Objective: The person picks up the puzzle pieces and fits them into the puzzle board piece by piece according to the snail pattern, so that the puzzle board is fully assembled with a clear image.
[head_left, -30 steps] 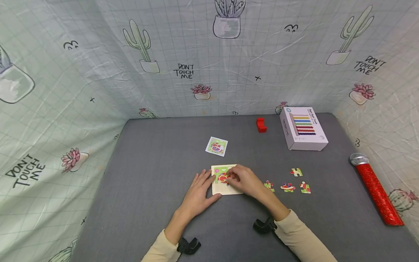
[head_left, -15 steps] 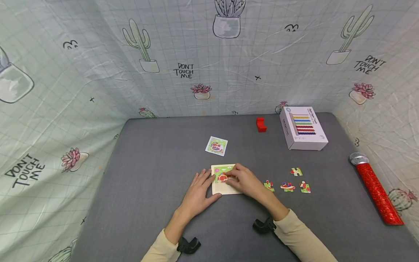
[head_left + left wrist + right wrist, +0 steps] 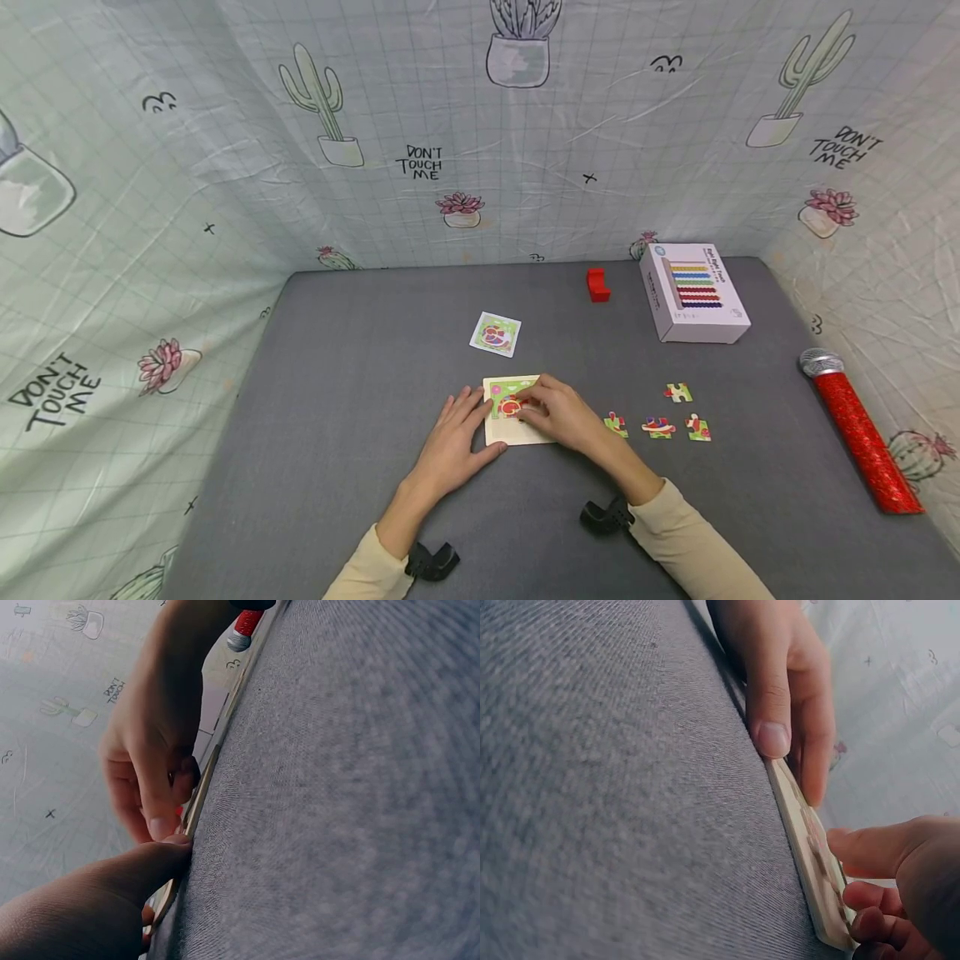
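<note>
In the head view, a square wooden puzzle board (image 3: 498, 432) with a green and red picture lies on the grey table. My left hand (image 3: 450, 446) rests at its left side, fingers extended, thumb at the near corner. My right hand (image 3: 564, 415) is over the board's right half, thumb and index finger pinching a puzzle piece mostly hidden under the fingertips. In the right wrist view the board (image 3: 799, 840) appears edge-on, with the right thumb (image 3: 862, 847) at its picture side. Loose jigsaw pieces (image 3: 658, 427) lie right of the right hand.
Behind the board lies a square picture card (image 3: 496, 335). Toward the back right are a red block (image 3: 597, 285) and a white box (image 3: 697, 293) with coloured rows printed on it. A red glittery microphone (image 3: 862, 437) lies along the right edge.
My right fingers have shifted slightly on the board, and the bit of puzzle piece that showed below the fingertips is now covered. My left hand stays where it was.
</note>
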The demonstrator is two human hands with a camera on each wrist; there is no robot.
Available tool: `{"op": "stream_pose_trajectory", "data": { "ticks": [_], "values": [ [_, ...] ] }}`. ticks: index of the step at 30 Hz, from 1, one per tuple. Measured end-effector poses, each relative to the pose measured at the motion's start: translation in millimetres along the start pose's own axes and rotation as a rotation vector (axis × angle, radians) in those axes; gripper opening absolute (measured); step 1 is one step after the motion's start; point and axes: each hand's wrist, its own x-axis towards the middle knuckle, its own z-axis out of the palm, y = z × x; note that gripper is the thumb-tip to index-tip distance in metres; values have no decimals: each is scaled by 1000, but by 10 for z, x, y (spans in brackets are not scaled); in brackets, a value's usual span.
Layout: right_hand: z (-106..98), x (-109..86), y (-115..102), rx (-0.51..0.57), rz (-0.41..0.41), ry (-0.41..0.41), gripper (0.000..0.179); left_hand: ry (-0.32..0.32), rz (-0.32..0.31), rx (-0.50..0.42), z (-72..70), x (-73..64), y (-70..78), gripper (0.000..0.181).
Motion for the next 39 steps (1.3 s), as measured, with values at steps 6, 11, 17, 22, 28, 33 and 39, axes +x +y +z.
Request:
{"op": "stream_pose_trajectory", "data": {
  "ticks": [6,11,17,22,28,33,39],
  "values": [
    [-98,-20,17,14,11,30,31,8,6,-6,-1,-1,-7,70],
    [-213,-56,35,4,41,34,36,-4,-2,-6,1,5,-8,70],
    [-340,-148,123,-17,33,98,37,-2,-1,-8,13,2,-10,71],
    [-452,-264,259,-22,50,133,41,-1,0,-23,26,-2,-15,71],
    [-601,-412,409,-42,94,170,44,2,-1,-38,27,-7,-15,72],
    [-725,-528,543,-73,121,212,43,6,-2,-42,24,-9,-11,72],
    [-846,-669,701,-94,137,267,42,8,-10,-44,22,-8,-11,72]
  ]
}}
